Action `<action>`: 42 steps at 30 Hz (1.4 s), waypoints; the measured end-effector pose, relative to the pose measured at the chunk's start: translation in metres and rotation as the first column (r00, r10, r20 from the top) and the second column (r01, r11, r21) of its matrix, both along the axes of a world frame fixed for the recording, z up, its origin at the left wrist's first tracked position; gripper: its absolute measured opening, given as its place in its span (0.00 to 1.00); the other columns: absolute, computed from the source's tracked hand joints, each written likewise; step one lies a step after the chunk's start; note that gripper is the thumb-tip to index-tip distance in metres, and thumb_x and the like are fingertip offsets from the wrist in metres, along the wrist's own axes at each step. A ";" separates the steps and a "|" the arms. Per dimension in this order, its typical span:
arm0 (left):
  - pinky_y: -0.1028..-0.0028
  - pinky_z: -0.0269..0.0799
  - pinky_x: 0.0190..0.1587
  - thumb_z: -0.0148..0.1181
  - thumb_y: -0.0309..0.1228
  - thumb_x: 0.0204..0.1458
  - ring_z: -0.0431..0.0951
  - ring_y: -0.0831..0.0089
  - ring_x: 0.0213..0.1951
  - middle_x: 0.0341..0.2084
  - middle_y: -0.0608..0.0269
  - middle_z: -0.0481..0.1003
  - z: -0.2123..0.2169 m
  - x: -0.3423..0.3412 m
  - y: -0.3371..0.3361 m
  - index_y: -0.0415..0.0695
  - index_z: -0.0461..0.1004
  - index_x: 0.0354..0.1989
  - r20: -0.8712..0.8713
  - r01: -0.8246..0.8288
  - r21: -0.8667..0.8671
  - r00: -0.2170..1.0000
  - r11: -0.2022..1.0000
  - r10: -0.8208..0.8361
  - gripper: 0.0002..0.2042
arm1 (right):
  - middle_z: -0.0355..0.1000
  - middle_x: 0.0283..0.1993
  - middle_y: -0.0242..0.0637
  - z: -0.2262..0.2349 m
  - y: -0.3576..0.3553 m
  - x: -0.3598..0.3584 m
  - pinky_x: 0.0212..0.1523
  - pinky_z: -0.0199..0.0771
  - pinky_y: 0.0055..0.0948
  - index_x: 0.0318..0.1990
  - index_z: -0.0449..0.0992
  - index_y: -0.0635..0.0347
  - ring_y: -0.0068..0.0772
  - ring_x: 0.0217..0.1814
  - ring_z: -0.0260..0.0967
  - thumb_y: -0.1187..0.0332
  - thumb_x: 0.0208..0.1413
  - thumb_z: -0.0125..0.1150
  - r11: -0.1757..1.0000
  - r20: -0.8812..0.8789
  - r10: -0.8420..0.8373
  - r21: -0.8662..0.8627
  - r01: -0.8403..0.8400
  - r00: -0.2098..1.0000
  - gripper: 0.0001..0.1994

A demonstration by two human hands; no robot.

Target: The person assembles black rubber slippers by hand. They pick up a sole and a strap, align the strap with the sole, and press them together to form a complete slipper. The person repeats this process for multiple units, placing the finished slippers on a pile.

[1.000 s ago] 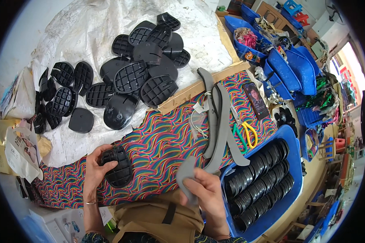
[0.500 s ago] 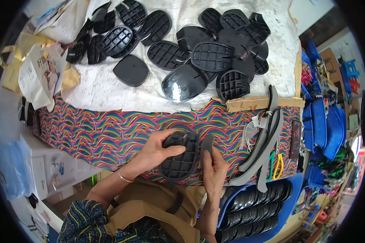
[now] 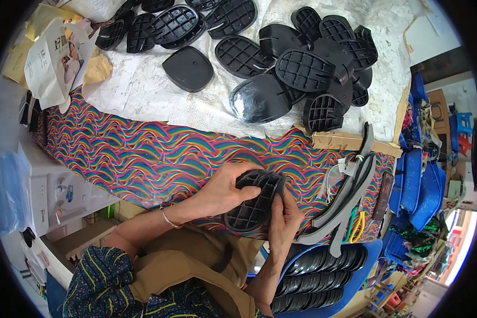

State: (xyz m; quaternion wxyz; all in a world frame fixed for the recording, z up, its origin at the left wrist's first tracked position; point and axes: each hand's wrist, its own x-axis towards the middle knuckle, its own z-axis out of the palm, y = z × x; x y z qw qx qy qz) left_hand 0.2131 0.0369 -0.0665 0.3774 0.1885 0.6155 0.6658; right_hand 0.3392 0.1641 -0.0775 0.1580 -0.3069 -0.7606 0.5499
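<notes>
My left hand grips a black oval heel piece with a raised grid, the thumb pressed onto the grid and fingers behind the far edge. At the piece's right edge, my right hand is closed, thumb and fingers pinching a short dark grey strip. The strip lies along that edge; most of it is hidden by the fingers. Both hands are above the near edge of the patterned tablecloth. Long grey curved strips rest to the right of my right hand.
Several black heel pieces lie heaped on a white sheet across the far side. Scissors with yellow handles and a dark phone lie at right. Below them, a blue tray holds rows of black pieces. A paper bag stands far left.
The strip in my right hand has come against the heel piece's right edge; before, they were apart. The heel piece has tilted and shifted right in view. The whole view has shifted too.
</notes>
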 end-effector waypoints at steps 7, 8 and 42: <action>0.73 0.73 0.43 0.61 0.19 0.50 0.77 0.75 0.39 0.36 0.57 0.78 0.000 -0.001 0.001 0.31 0.74 0.47 0.003 -0.012 -0.001 1.000 1.000 0.012 0.15 | 0.75 0.33 0.40 0.006 -0.002 -0.001 0.34 0.68 0.21 0.58 0.74 0.67 0.16 0.32 0.63 0.75 0.63 0.53 0.997 0.044 0.013 0.074 -0.017 0.999 0.16; 0.73 0.73 0.42 0.61 0.20 0.50 0.77 0.74 0.39 0.35 0.58 0.78 0.000 -0.001 0.001 0.31 0.74 0.47 -0.003 -0.017 -0.009 1.000 1.000 0.017 0.15 | 0.76 0.33 0.41 0.005 -0.001 -0.001 0.34 0.68 0.21 0.58 0.74 0.67 0.17 0.32 0.63 0.75 0.63 0.53 0.995 0.048 0.027 0.093 -0.031 0.998 0.16; 0.76 0.72 0.32 0.59 0.19 0.48 0.76 0.81 0.29 0.27 0.63 0.78 0.027 0.006 0.024 0.32 0.77 0.44 0.089 -0.271 0.133 0.961 0.953 0.261 0.13 | 0.70 0.19 0.31 0.035 -0.040 0.040 0.19 0.64 0.18 0.52 0.74 0.68 0.16 0.18 0.66 0.73 0.69 0.44 0.999 0.035 -0.008 0.049 0.006 0.999 0.13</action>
